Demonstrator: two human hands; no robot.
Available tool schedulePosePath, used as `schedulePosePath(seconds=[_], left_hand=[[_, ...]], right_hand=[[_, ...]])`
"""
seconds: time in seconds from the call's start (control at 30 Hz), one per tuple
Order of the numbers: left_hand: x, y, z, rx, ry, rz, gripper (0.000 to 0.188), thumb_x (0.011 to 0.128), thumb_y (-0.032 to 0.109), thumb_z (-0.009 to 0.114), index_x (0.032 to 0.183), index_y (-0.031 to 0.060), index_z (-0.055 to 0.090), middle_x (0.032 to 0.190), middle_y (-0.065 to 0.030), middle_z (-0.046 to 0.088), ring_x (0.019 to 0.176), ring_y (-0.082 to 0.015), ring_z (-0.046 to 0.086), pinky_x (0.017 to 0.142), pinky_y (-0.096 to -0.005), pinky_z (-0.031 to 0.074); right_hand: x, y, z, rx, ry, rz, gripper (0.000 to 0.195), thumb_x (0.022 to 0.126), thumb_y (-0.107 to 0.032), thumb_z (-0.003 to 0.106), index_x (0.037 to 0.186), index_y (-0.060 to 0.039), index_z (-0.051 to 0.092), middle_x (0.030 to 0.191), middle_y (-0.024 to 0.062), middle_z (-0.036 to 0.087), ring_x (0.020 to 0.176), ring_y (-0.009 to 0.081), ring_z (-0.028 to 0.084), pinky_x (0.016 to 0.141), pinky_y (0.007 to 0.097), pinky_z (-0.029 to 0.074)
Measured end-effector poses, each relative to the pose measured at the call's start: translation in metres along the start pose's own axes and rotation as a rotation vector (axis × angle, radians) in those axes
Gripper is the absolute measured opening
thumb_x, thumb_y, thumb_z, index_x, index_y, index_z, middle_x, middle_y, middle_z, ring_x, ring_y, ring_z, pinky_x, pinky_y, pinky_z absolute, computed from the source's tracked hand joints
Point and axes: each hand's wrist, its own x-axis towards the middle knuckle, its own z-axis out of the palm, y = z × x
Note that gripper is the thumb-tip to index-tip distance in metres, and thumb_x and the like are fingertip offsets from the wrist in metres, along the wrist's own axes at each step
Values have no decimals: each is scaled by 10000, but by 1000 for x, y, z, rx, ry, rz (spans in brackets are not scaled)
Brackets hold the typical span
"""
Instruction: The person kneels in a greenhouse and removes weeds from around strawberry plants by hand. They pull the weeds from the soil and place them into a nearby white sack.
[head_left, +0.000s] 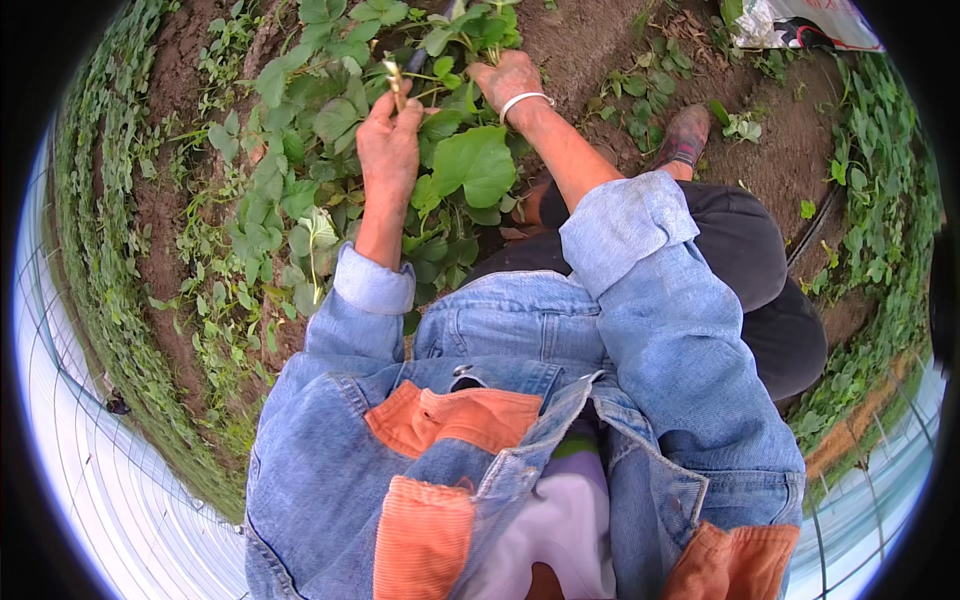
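Note:
My left hand (388, 146) holds a thin brownish stalk-like piece (397, 84) with a pale tip upright between thumb and fingers; exactly what it is cannot be made out. To its right, the fingers of my right hand (511, 84), with a white band (523, 101) at the wrist, close around leaf stems at the base of a leafy tuft (480, 26). Both hands are over a row of low plants with toothed leaves, apparently strawberry plants (289, 161). One broad bright green leaf (477, 166) lies below and between the hands. Leaves hide some of the fingertips.
A dark hose (417, 60) runs among the leaves. Bare soil (574, 45) lies right of the row, beside my shoe (685, 135). A pale bag (814, 26) rests at the upper right. More green rows (885, 187) and greenhouse film (97, 480) curve along the sides.

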Motion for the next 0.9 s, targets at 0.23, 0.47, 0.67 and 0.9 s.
schedulePosePath(seconds=[0.23,0.47,0.67,0.9], left_hand=[[4,0,-1,600,17,-39,299,884,364,593,980,96,684,694,-139,629,651,-280,600,639,-399,462],[12,10,8,945,3,-11,343,849,393,628,904,55,650,800,-166,671,786,-352,643,701,-453,480],[15,14,2,1155,-109,4,319,854,345,610,975,51,645,907,-202,674,903,-383,642,778,-483,491],[18,0,-52,968,-273,-258,323,838,352,648,885,34,679,727,-136,638,670,-237,613,655,-379,475]], right_hand=[[-17,1,7,11,176,124,358,718,-253,670,888,62,679,940,303,651,913,429,641,840,450,511],[-16,2,6,-9,212,82,346,704,-268,688,828,54,670,892,295,655,889,437,640,829,445,505],[-11,9,13,9,300,84,312,694,-236,682,808,54,666,835,291,654,823,434,648,762,461,512],[-15,5,13,-8,336,33,318,704,-245,689,775,61,638,798,288,643,794,445,636,740,475,505]])
